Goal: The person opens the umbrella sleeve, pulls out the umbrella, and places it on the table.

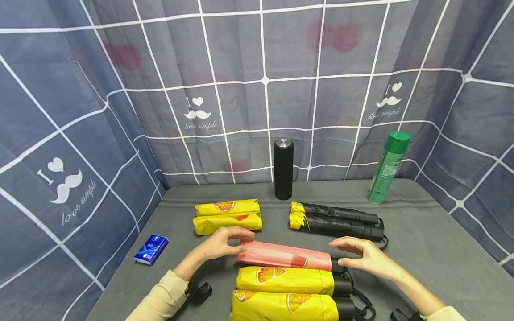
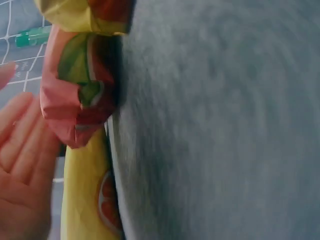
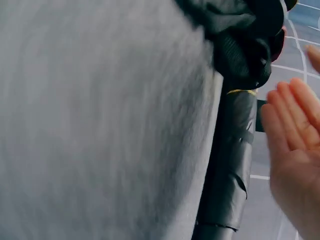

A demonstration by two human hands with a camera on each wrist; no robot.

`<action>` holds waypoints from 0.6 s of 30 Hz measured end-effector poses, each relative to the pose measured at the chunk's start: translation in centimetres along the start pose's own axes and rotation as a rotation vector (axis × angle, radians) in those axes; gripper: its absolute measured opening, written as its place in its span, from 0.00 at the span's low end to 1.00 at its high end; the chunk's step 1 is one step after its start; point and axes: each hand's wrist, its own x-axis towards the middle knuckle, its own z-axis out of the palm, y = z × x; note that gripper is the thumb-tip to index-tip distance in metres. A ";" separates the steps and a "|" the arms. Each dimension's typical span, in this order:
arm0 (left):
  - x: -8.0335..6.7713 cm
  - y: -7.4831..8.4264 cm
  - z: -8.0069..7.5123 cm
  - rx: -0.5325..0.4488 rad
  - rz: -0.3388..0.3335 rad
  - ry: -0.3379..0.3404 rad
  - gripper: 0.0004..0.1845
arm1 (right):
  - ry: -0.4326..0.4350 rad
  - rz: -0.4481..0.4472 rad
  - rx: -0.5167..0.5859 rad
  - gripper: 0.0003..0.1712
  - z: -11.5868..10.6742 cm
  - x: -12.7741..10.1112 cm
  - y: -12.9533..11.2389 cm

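I've got both hands over the pink umbrella (image 1: 283, 255), which lies folded across the grey table (image 1: 433, 240), just behind two yellow umbrellas (image 1: 287, 281) near my edge. Left hand (image 1: 222, 243) is at the pink one's left end, fingers loosely curved, tips at or just off the fabric; can't tell if they really touch. In the left wrist view the palm (image 2: 22, 170) is flat and open beside that crumpled pink end (image 2: 80, 95), gripping nothing. Right hand (image 1: 363, 255) hovers over the black handle end on the right, fingers spread & relaxed, holding nothing; the right wrist view shows straight fingers (image 3: 295, 130) next to a black umbrella (image 3: 232, 160), not around it. Further back, 2 more yellow umbrellas (image 1: 226, 216) sit to the left and a pair of black ones w/ a yellow tip (image 1: 337, 219) to the right. Behind them a black flask (image 1: 283, 169) stands upright, a green spray can (image 1: 387, 168) at back right. A blue tissue pack (image 1: 151, 249) lies well to the left. Checked blue cloth (image 1: 60, 133) hangs all round
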 end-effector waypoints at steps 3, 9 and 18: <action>0.0 -0.2 0.3 0.026 0.009 -0.016 0.20 | 0.002 -0.013 -0.018 0.23 0.4 -0.2 0.4; 0.0 -0.7 0.6 0.038 -0.029 -0.041 0.20 | 0.002 0.046 -0.091 0.22 1.3 -0.6 1.1; 0.1 -1.4 1.0 0.058 -0.028 -0.071 0.20 | 0.031 -0.024 -0.226 0.22 2.2 -0.9 1.9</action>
